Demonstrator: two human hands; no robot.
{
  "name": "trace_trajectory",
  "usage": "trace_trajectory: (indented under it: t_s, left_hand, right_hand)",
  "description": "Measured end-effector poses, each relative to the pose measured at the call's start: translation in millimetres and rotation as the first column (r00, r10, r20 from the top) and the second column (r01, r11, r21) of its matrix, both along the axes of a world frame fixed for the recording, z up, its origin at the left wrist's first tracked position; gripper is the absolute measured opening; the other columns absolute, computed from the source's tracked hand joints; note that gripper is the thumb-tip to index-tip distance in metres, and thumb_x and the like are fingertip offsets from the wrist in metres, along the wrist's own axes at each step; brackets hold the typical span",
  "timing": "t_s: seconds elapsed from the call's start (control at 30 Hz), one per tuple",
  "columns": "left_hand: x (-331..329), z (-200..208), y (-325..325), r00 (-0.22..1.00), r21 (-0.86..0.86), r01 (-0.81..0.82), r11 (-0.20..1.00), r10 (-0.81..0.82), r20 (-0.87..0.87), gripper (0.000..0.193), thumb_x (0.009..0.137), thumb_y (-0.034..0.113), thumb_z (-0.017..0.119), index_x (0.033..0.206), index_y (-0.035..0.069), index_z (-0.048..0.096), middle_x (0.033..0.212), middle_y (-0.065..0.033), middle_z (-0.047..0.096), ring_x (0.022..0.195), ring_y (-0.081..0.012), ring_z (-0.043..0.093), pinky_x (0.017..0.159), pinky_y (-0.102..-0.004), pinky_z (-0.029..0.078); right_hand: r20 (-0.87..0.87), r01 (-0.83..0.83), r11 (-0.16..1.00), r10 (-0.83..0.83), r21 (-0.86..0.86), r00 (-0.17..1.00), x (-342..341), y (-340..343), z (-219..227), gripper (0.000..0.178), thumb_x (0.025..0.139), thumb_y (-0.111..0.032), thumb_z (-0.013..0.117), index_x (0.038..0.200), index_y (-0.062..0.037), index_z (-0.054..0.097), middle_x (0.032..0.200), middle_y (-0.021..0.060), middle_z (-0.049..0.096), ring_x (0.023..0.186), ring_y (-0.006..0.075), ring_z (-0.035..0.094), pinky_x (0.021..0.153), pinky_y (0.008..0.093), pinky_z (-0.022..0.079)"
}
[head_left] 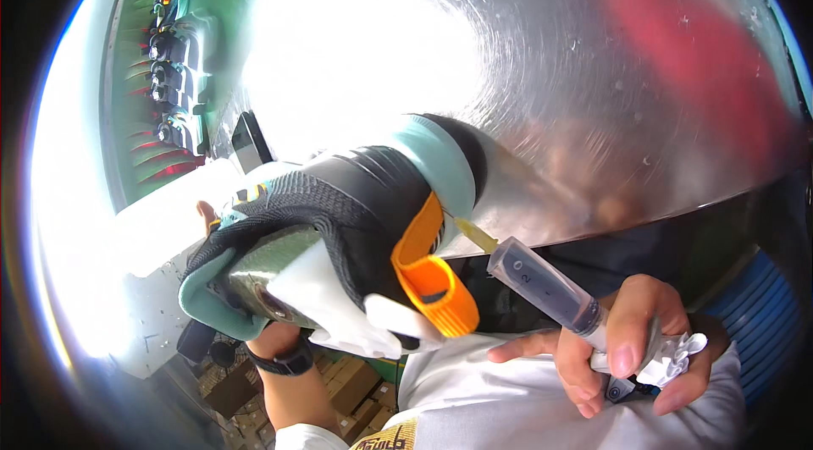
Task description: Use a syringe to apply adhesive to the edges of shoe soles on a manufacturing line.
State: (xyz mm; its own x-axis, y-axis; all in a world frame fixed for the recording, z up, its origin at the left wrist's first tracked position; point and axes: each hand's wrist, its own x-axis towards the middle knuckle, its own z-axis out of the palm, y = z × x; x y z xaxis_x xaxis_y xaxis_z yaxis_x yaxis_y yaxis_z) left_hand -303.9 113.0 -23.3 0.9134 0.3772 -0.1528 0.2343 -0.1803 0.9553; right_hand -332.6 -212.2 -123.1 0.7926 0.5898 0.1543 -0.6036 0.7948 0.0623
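Seems partway along — with greyish stuff (567, 301) left in the smooth, clear syringe (544, 285) and its yellow tip (476, 236) just beside the orange strap (417, 257) of the shoe (373, 217). Holds the syringe at four o'clock in the curled right hand (639, 331), plus crinkly white stuff (673, 361). Props up the bumpy black-and-teal shoe at eight o'clock, likely with the left hand (275, 338) — mostly hidden, can't tell how open.

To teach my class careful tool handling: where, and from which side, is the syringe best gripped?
Probably around the rear of the syringe's barrel, from the lower right, where the right hand holds it. The barrel is a straight cylinder that fingers can wrap, and its narrow yellow tip points up and left toward the black shoe, so this side keeps fingers behind the tip.
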Motion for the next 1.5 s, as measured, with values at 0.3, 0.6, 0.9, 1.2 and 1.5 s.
trace_trajectory:
  t_s: [0.3, 0.6, 0.9, 1.2, 1.5]
  left_hand:
    - [-69, -3, 2, 0.954, -0.113, -0.103, 0.988, 0.066, -0.291, 0.037, 0.088, 0.033, 0.053, 0.112, 0.005, 0.055, 0.112, -0.0084, 0.059, 0.099, -0.0243, 0.057, 0.089, -0.0397, 0.044]
    - [-135, -25, 44, 0.894, -0.393, -0.196, 0.899, 0.0, -0.447, 0.045, 0.079, 0.038, 0.065, 0.112, 0.009, 0.057, 0.113, -0.0035, 0.06, 0.104, -0.0214, 0.056, 0.091, -0.0398, 0.044]
    - [-147, -38, -7, 0.882, -0.628, -0.191, 0.755, -0.149, -0.448, 0.061, 0.066, 0.031, 0.079, 0.116, 0.005, 0.056, 0.113, -0.0072, 0.061, 0.104, -0.0243, 0.057, 0.091, -0.0397, 0.046]
    - [-82, -42, -72, 0.913, -0.894, -0.185, 0.408, -0.266, -0.31, 0.073, 0.061, 0.009, 0.081, 0.124, 0.0, 0.045, 0.118, -0.0113, 0.055, 0.108, -0.0277, 0.054, 0.093, -0.0415, 0.042]
    - [-80, -45, -89, 0.921, -0.961, -0.107, 0.255, -0.34, -0.192, 0.075, 0.059, 0.005, 0.08, 0.125, -0.001, 0.045, 0.12, -0.0127, 0.054, 0.111, -0.0302, 0.051, 0.096, -0.0434, 0.04]
  right_hand:
    - [0.199, 0.021, 0.99, 0.008, -0.141, 0.98, 3, 2, -6, 0.04, 0.068, -0.002, 0.065, 0.103, -0.0074, 0.046, 0.073, 0.0107, 0.053, 0.07, 0.0202, 0.054, 0.098, 0.0705, 0.01]
    - [0.167, 0.047, 0.983, -0.017, -0.178, 0.986, -10, 1, -5, 0.041, 0.068, -0.004, 0.067, 0.102, -0.0077, 0.045, 0.07, 0.0105, 0.052, 0.065, 0.0195, 0.053, 0.097, 0.071, 0.011]
    - [0.095, 0.005, 0.988, 0.01, -0.156, 0.995, -17, 0, 5, 0.041, 0.071, -0.006, 0.067, 0.106, -0.0105, 0.046, 0.072, 0.0123, 0.052, 0.066, 0.0202, 0.052, 0.098, 0.0712, 0.01]
    - [0.186, -0.006, 0.969, 0.053, -0.247, 0.981, -19, 1, 23, 0.044, 0.073, -0.004, 0.066, 0.111, -0.013, 0.045, 0.077, 0.0138, 0.051, 0.076, 0.0226, 0.052, 0.098, 0.0718, 0.003]
    - [0.244, 0.087, 0.868, 0.041, -0.489, 0.969, -39, -17, 51, 0.034, 0.07, -0.013, 0.069, 0.097, -0.0086, 0.048, 0.079, 0.0061, 0.051, 0.069, 0.0156, 0.051, 0.101, 0.0647, 0.015]
